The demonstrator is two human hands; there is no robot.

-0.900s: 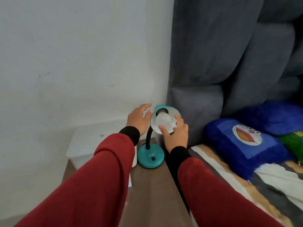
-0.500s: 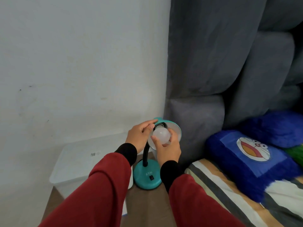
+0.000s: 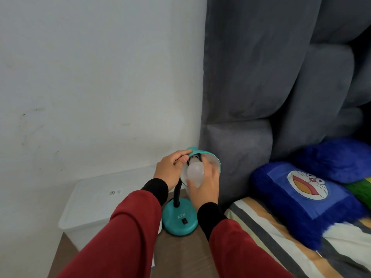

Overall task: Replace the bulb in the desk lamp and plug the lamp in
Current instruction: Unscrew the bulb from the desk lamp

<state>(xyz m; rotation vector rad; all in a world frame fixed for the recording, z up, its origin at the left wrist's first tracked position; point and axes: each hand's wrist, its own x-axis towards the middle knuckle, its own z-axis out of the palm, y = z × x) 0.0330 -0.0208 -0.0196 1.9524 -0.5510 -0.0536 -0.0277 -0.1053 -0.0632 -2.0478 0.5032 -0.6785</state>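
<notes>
A small teal desk lamp [image 3: 179,219] stands on a wooden bedside surface [image 3: 186,255], its black gooseneck rising to a teal shade [image 3: 215,163] tilted toward me. A frosted white bulb [image 3: 195,171] sits at the black socket inside the shade. My right hand [image 3: 205,185] wraps the bulb from below and the right, fingers around it. My left hand [image 3: 170,170] grips the shade's left rim and the socket area. No plug or cord is in view.
A translucent white plastic box [image 3: 96,203] with a lid sits left of the lamp against the white wall [image 3: 100,77]. A grey padded headboard [image 3: 261,97] rises right behind the lamp. The bed holds a blue cartoon pillow [image 3: 307,195] on a striped blanket [image 3: 281,247].
My left hand came from behind the shade to grip its rim. My right hand shifted around the bulb, which now sticks out further from the shade. The view tilted slightly.
</notes>
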